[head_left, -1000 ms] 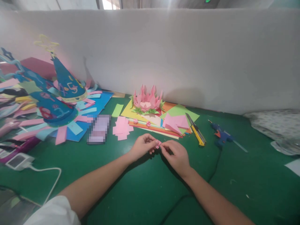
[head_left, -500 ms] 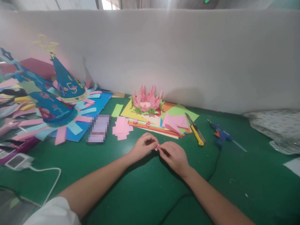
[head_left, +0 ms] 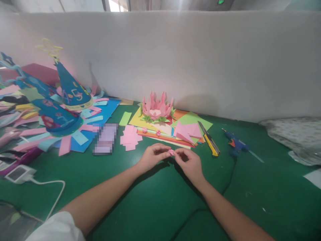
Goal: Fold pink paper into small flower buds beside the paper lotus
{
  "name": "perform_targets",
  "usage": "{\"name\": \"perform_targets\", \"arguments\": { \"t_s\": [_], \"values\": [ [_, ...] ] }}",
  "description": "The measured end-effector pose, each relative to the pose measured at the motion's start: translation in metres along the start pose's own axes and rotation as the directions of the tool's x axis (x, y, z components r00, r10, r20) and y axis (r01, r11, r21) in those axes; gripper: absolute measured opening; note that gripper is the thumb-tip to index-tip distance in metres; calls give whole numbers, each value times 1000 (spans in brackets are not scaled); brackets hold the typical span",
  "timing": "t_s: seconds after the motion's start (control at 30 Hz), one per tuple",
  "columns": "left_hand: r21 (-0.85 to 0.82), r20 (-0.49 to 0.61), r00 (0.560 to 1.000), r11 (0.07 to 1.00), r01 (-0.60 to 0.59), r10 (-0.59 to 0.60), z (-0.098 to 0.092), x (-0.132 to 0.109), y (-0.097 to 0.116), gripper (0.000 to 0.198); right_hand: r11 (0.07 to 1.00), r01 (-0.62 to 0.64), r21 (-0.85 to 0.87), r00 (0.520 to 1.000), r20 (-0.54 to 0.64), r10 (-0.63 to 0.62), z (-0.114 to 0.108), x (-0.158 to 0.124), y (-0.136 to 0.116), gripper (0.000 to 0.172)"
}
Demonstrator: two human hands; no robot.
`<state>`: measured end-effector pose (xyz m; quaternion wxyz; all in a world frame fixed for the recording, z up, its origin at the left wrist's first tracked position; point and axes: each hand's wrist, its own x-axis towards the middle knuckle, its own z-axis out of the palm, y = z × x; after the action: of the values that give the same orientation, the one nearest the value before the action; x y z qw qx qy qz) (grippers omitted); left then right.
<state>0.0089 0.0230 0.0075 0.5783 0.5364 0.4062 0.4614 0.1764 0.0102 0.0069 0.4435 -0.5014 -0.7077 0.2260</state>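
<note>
Between my two hands, above the green table (head_left: pixel 150 207), is a small folded pink paper piece (head_left: pixel 171 152). The fingertips of my left hand (head_left: pixel 154 156) pinch its left side, and my right hand (head_left: pixel 189 163) pinches its right side. Just beyond, two small pink paper rosettes (head_left: pixel 158 133) rest on a stack of coloured paper (head_left: pixel 168 137). Behind them stands a pink paper lotus (head_left: pixel 157 107) with green leaves. Pink paper pieces (head_left: pixel 130 137) lie left of the stack, and folded pink paper (head_left: pixel 188 131) lies on its right part.
A yellow utility knife (head_left: pixel 210 142) and a blue glue gun (head_left: pixel 235 143) with its cable lie to the right. At the left are blue cone hats (head_left: pixel 71 85), a blurred phone-like object (head_left: pixel 105 139) and a white device (head_left: pixel 20 174) with a cable. A pale wall (head_left: pixel 213 60) stands behind.
Both hands have shifted slightly up and to the right with the pink piece. More of the piece now shows between the fingertips.
</note>
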Motion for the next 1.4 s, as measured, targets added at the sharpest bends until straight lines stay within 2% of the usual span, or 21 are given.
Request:
{"name": "perform_targets", "arguments": {
  "t_s": [0.1,0.27,0.4,0.53,0.77,1.17,1.27,1.4],
  "values": [
    [12,23,1000,1000,9,-9,-1,0,-3,32,1000,10,-9,1000,10,-10,0,0,0,10],
    [-44,47,994,994,104,-102,-2,1,-7,34,988,132,-86,991,45,-128,-2,-2,-5,13],
    [-116,124,979,978,175,-160,-4,1,-8,35,948,263,-176,961,132,-242,-4,-2,-6,16],
    [-148,160,974,971,186,-162,-4,1,-7,38,915,354,-195,929,188,-319,-5,-2,-5,14],
    [-84,136,981,985,150,-138,-3,0,-3,32,977,199,-70,977,90,-193,-4,-1,-6,15],
    [-42,247,969,999,24,-13,-2,-1,-5,28,991,135,-14,983,129,-132,-3,0,-3,13],
    [32,245,969,998,-46,36,-2,-2,-6,24,988,151,-29,981,129,-146,-4,1,-3,12],
    [228,213,966,954,-193,145,-1,-4,-4,19,985,162,-60,979,136,-153,-3,0,-2,14]
  ]
}}
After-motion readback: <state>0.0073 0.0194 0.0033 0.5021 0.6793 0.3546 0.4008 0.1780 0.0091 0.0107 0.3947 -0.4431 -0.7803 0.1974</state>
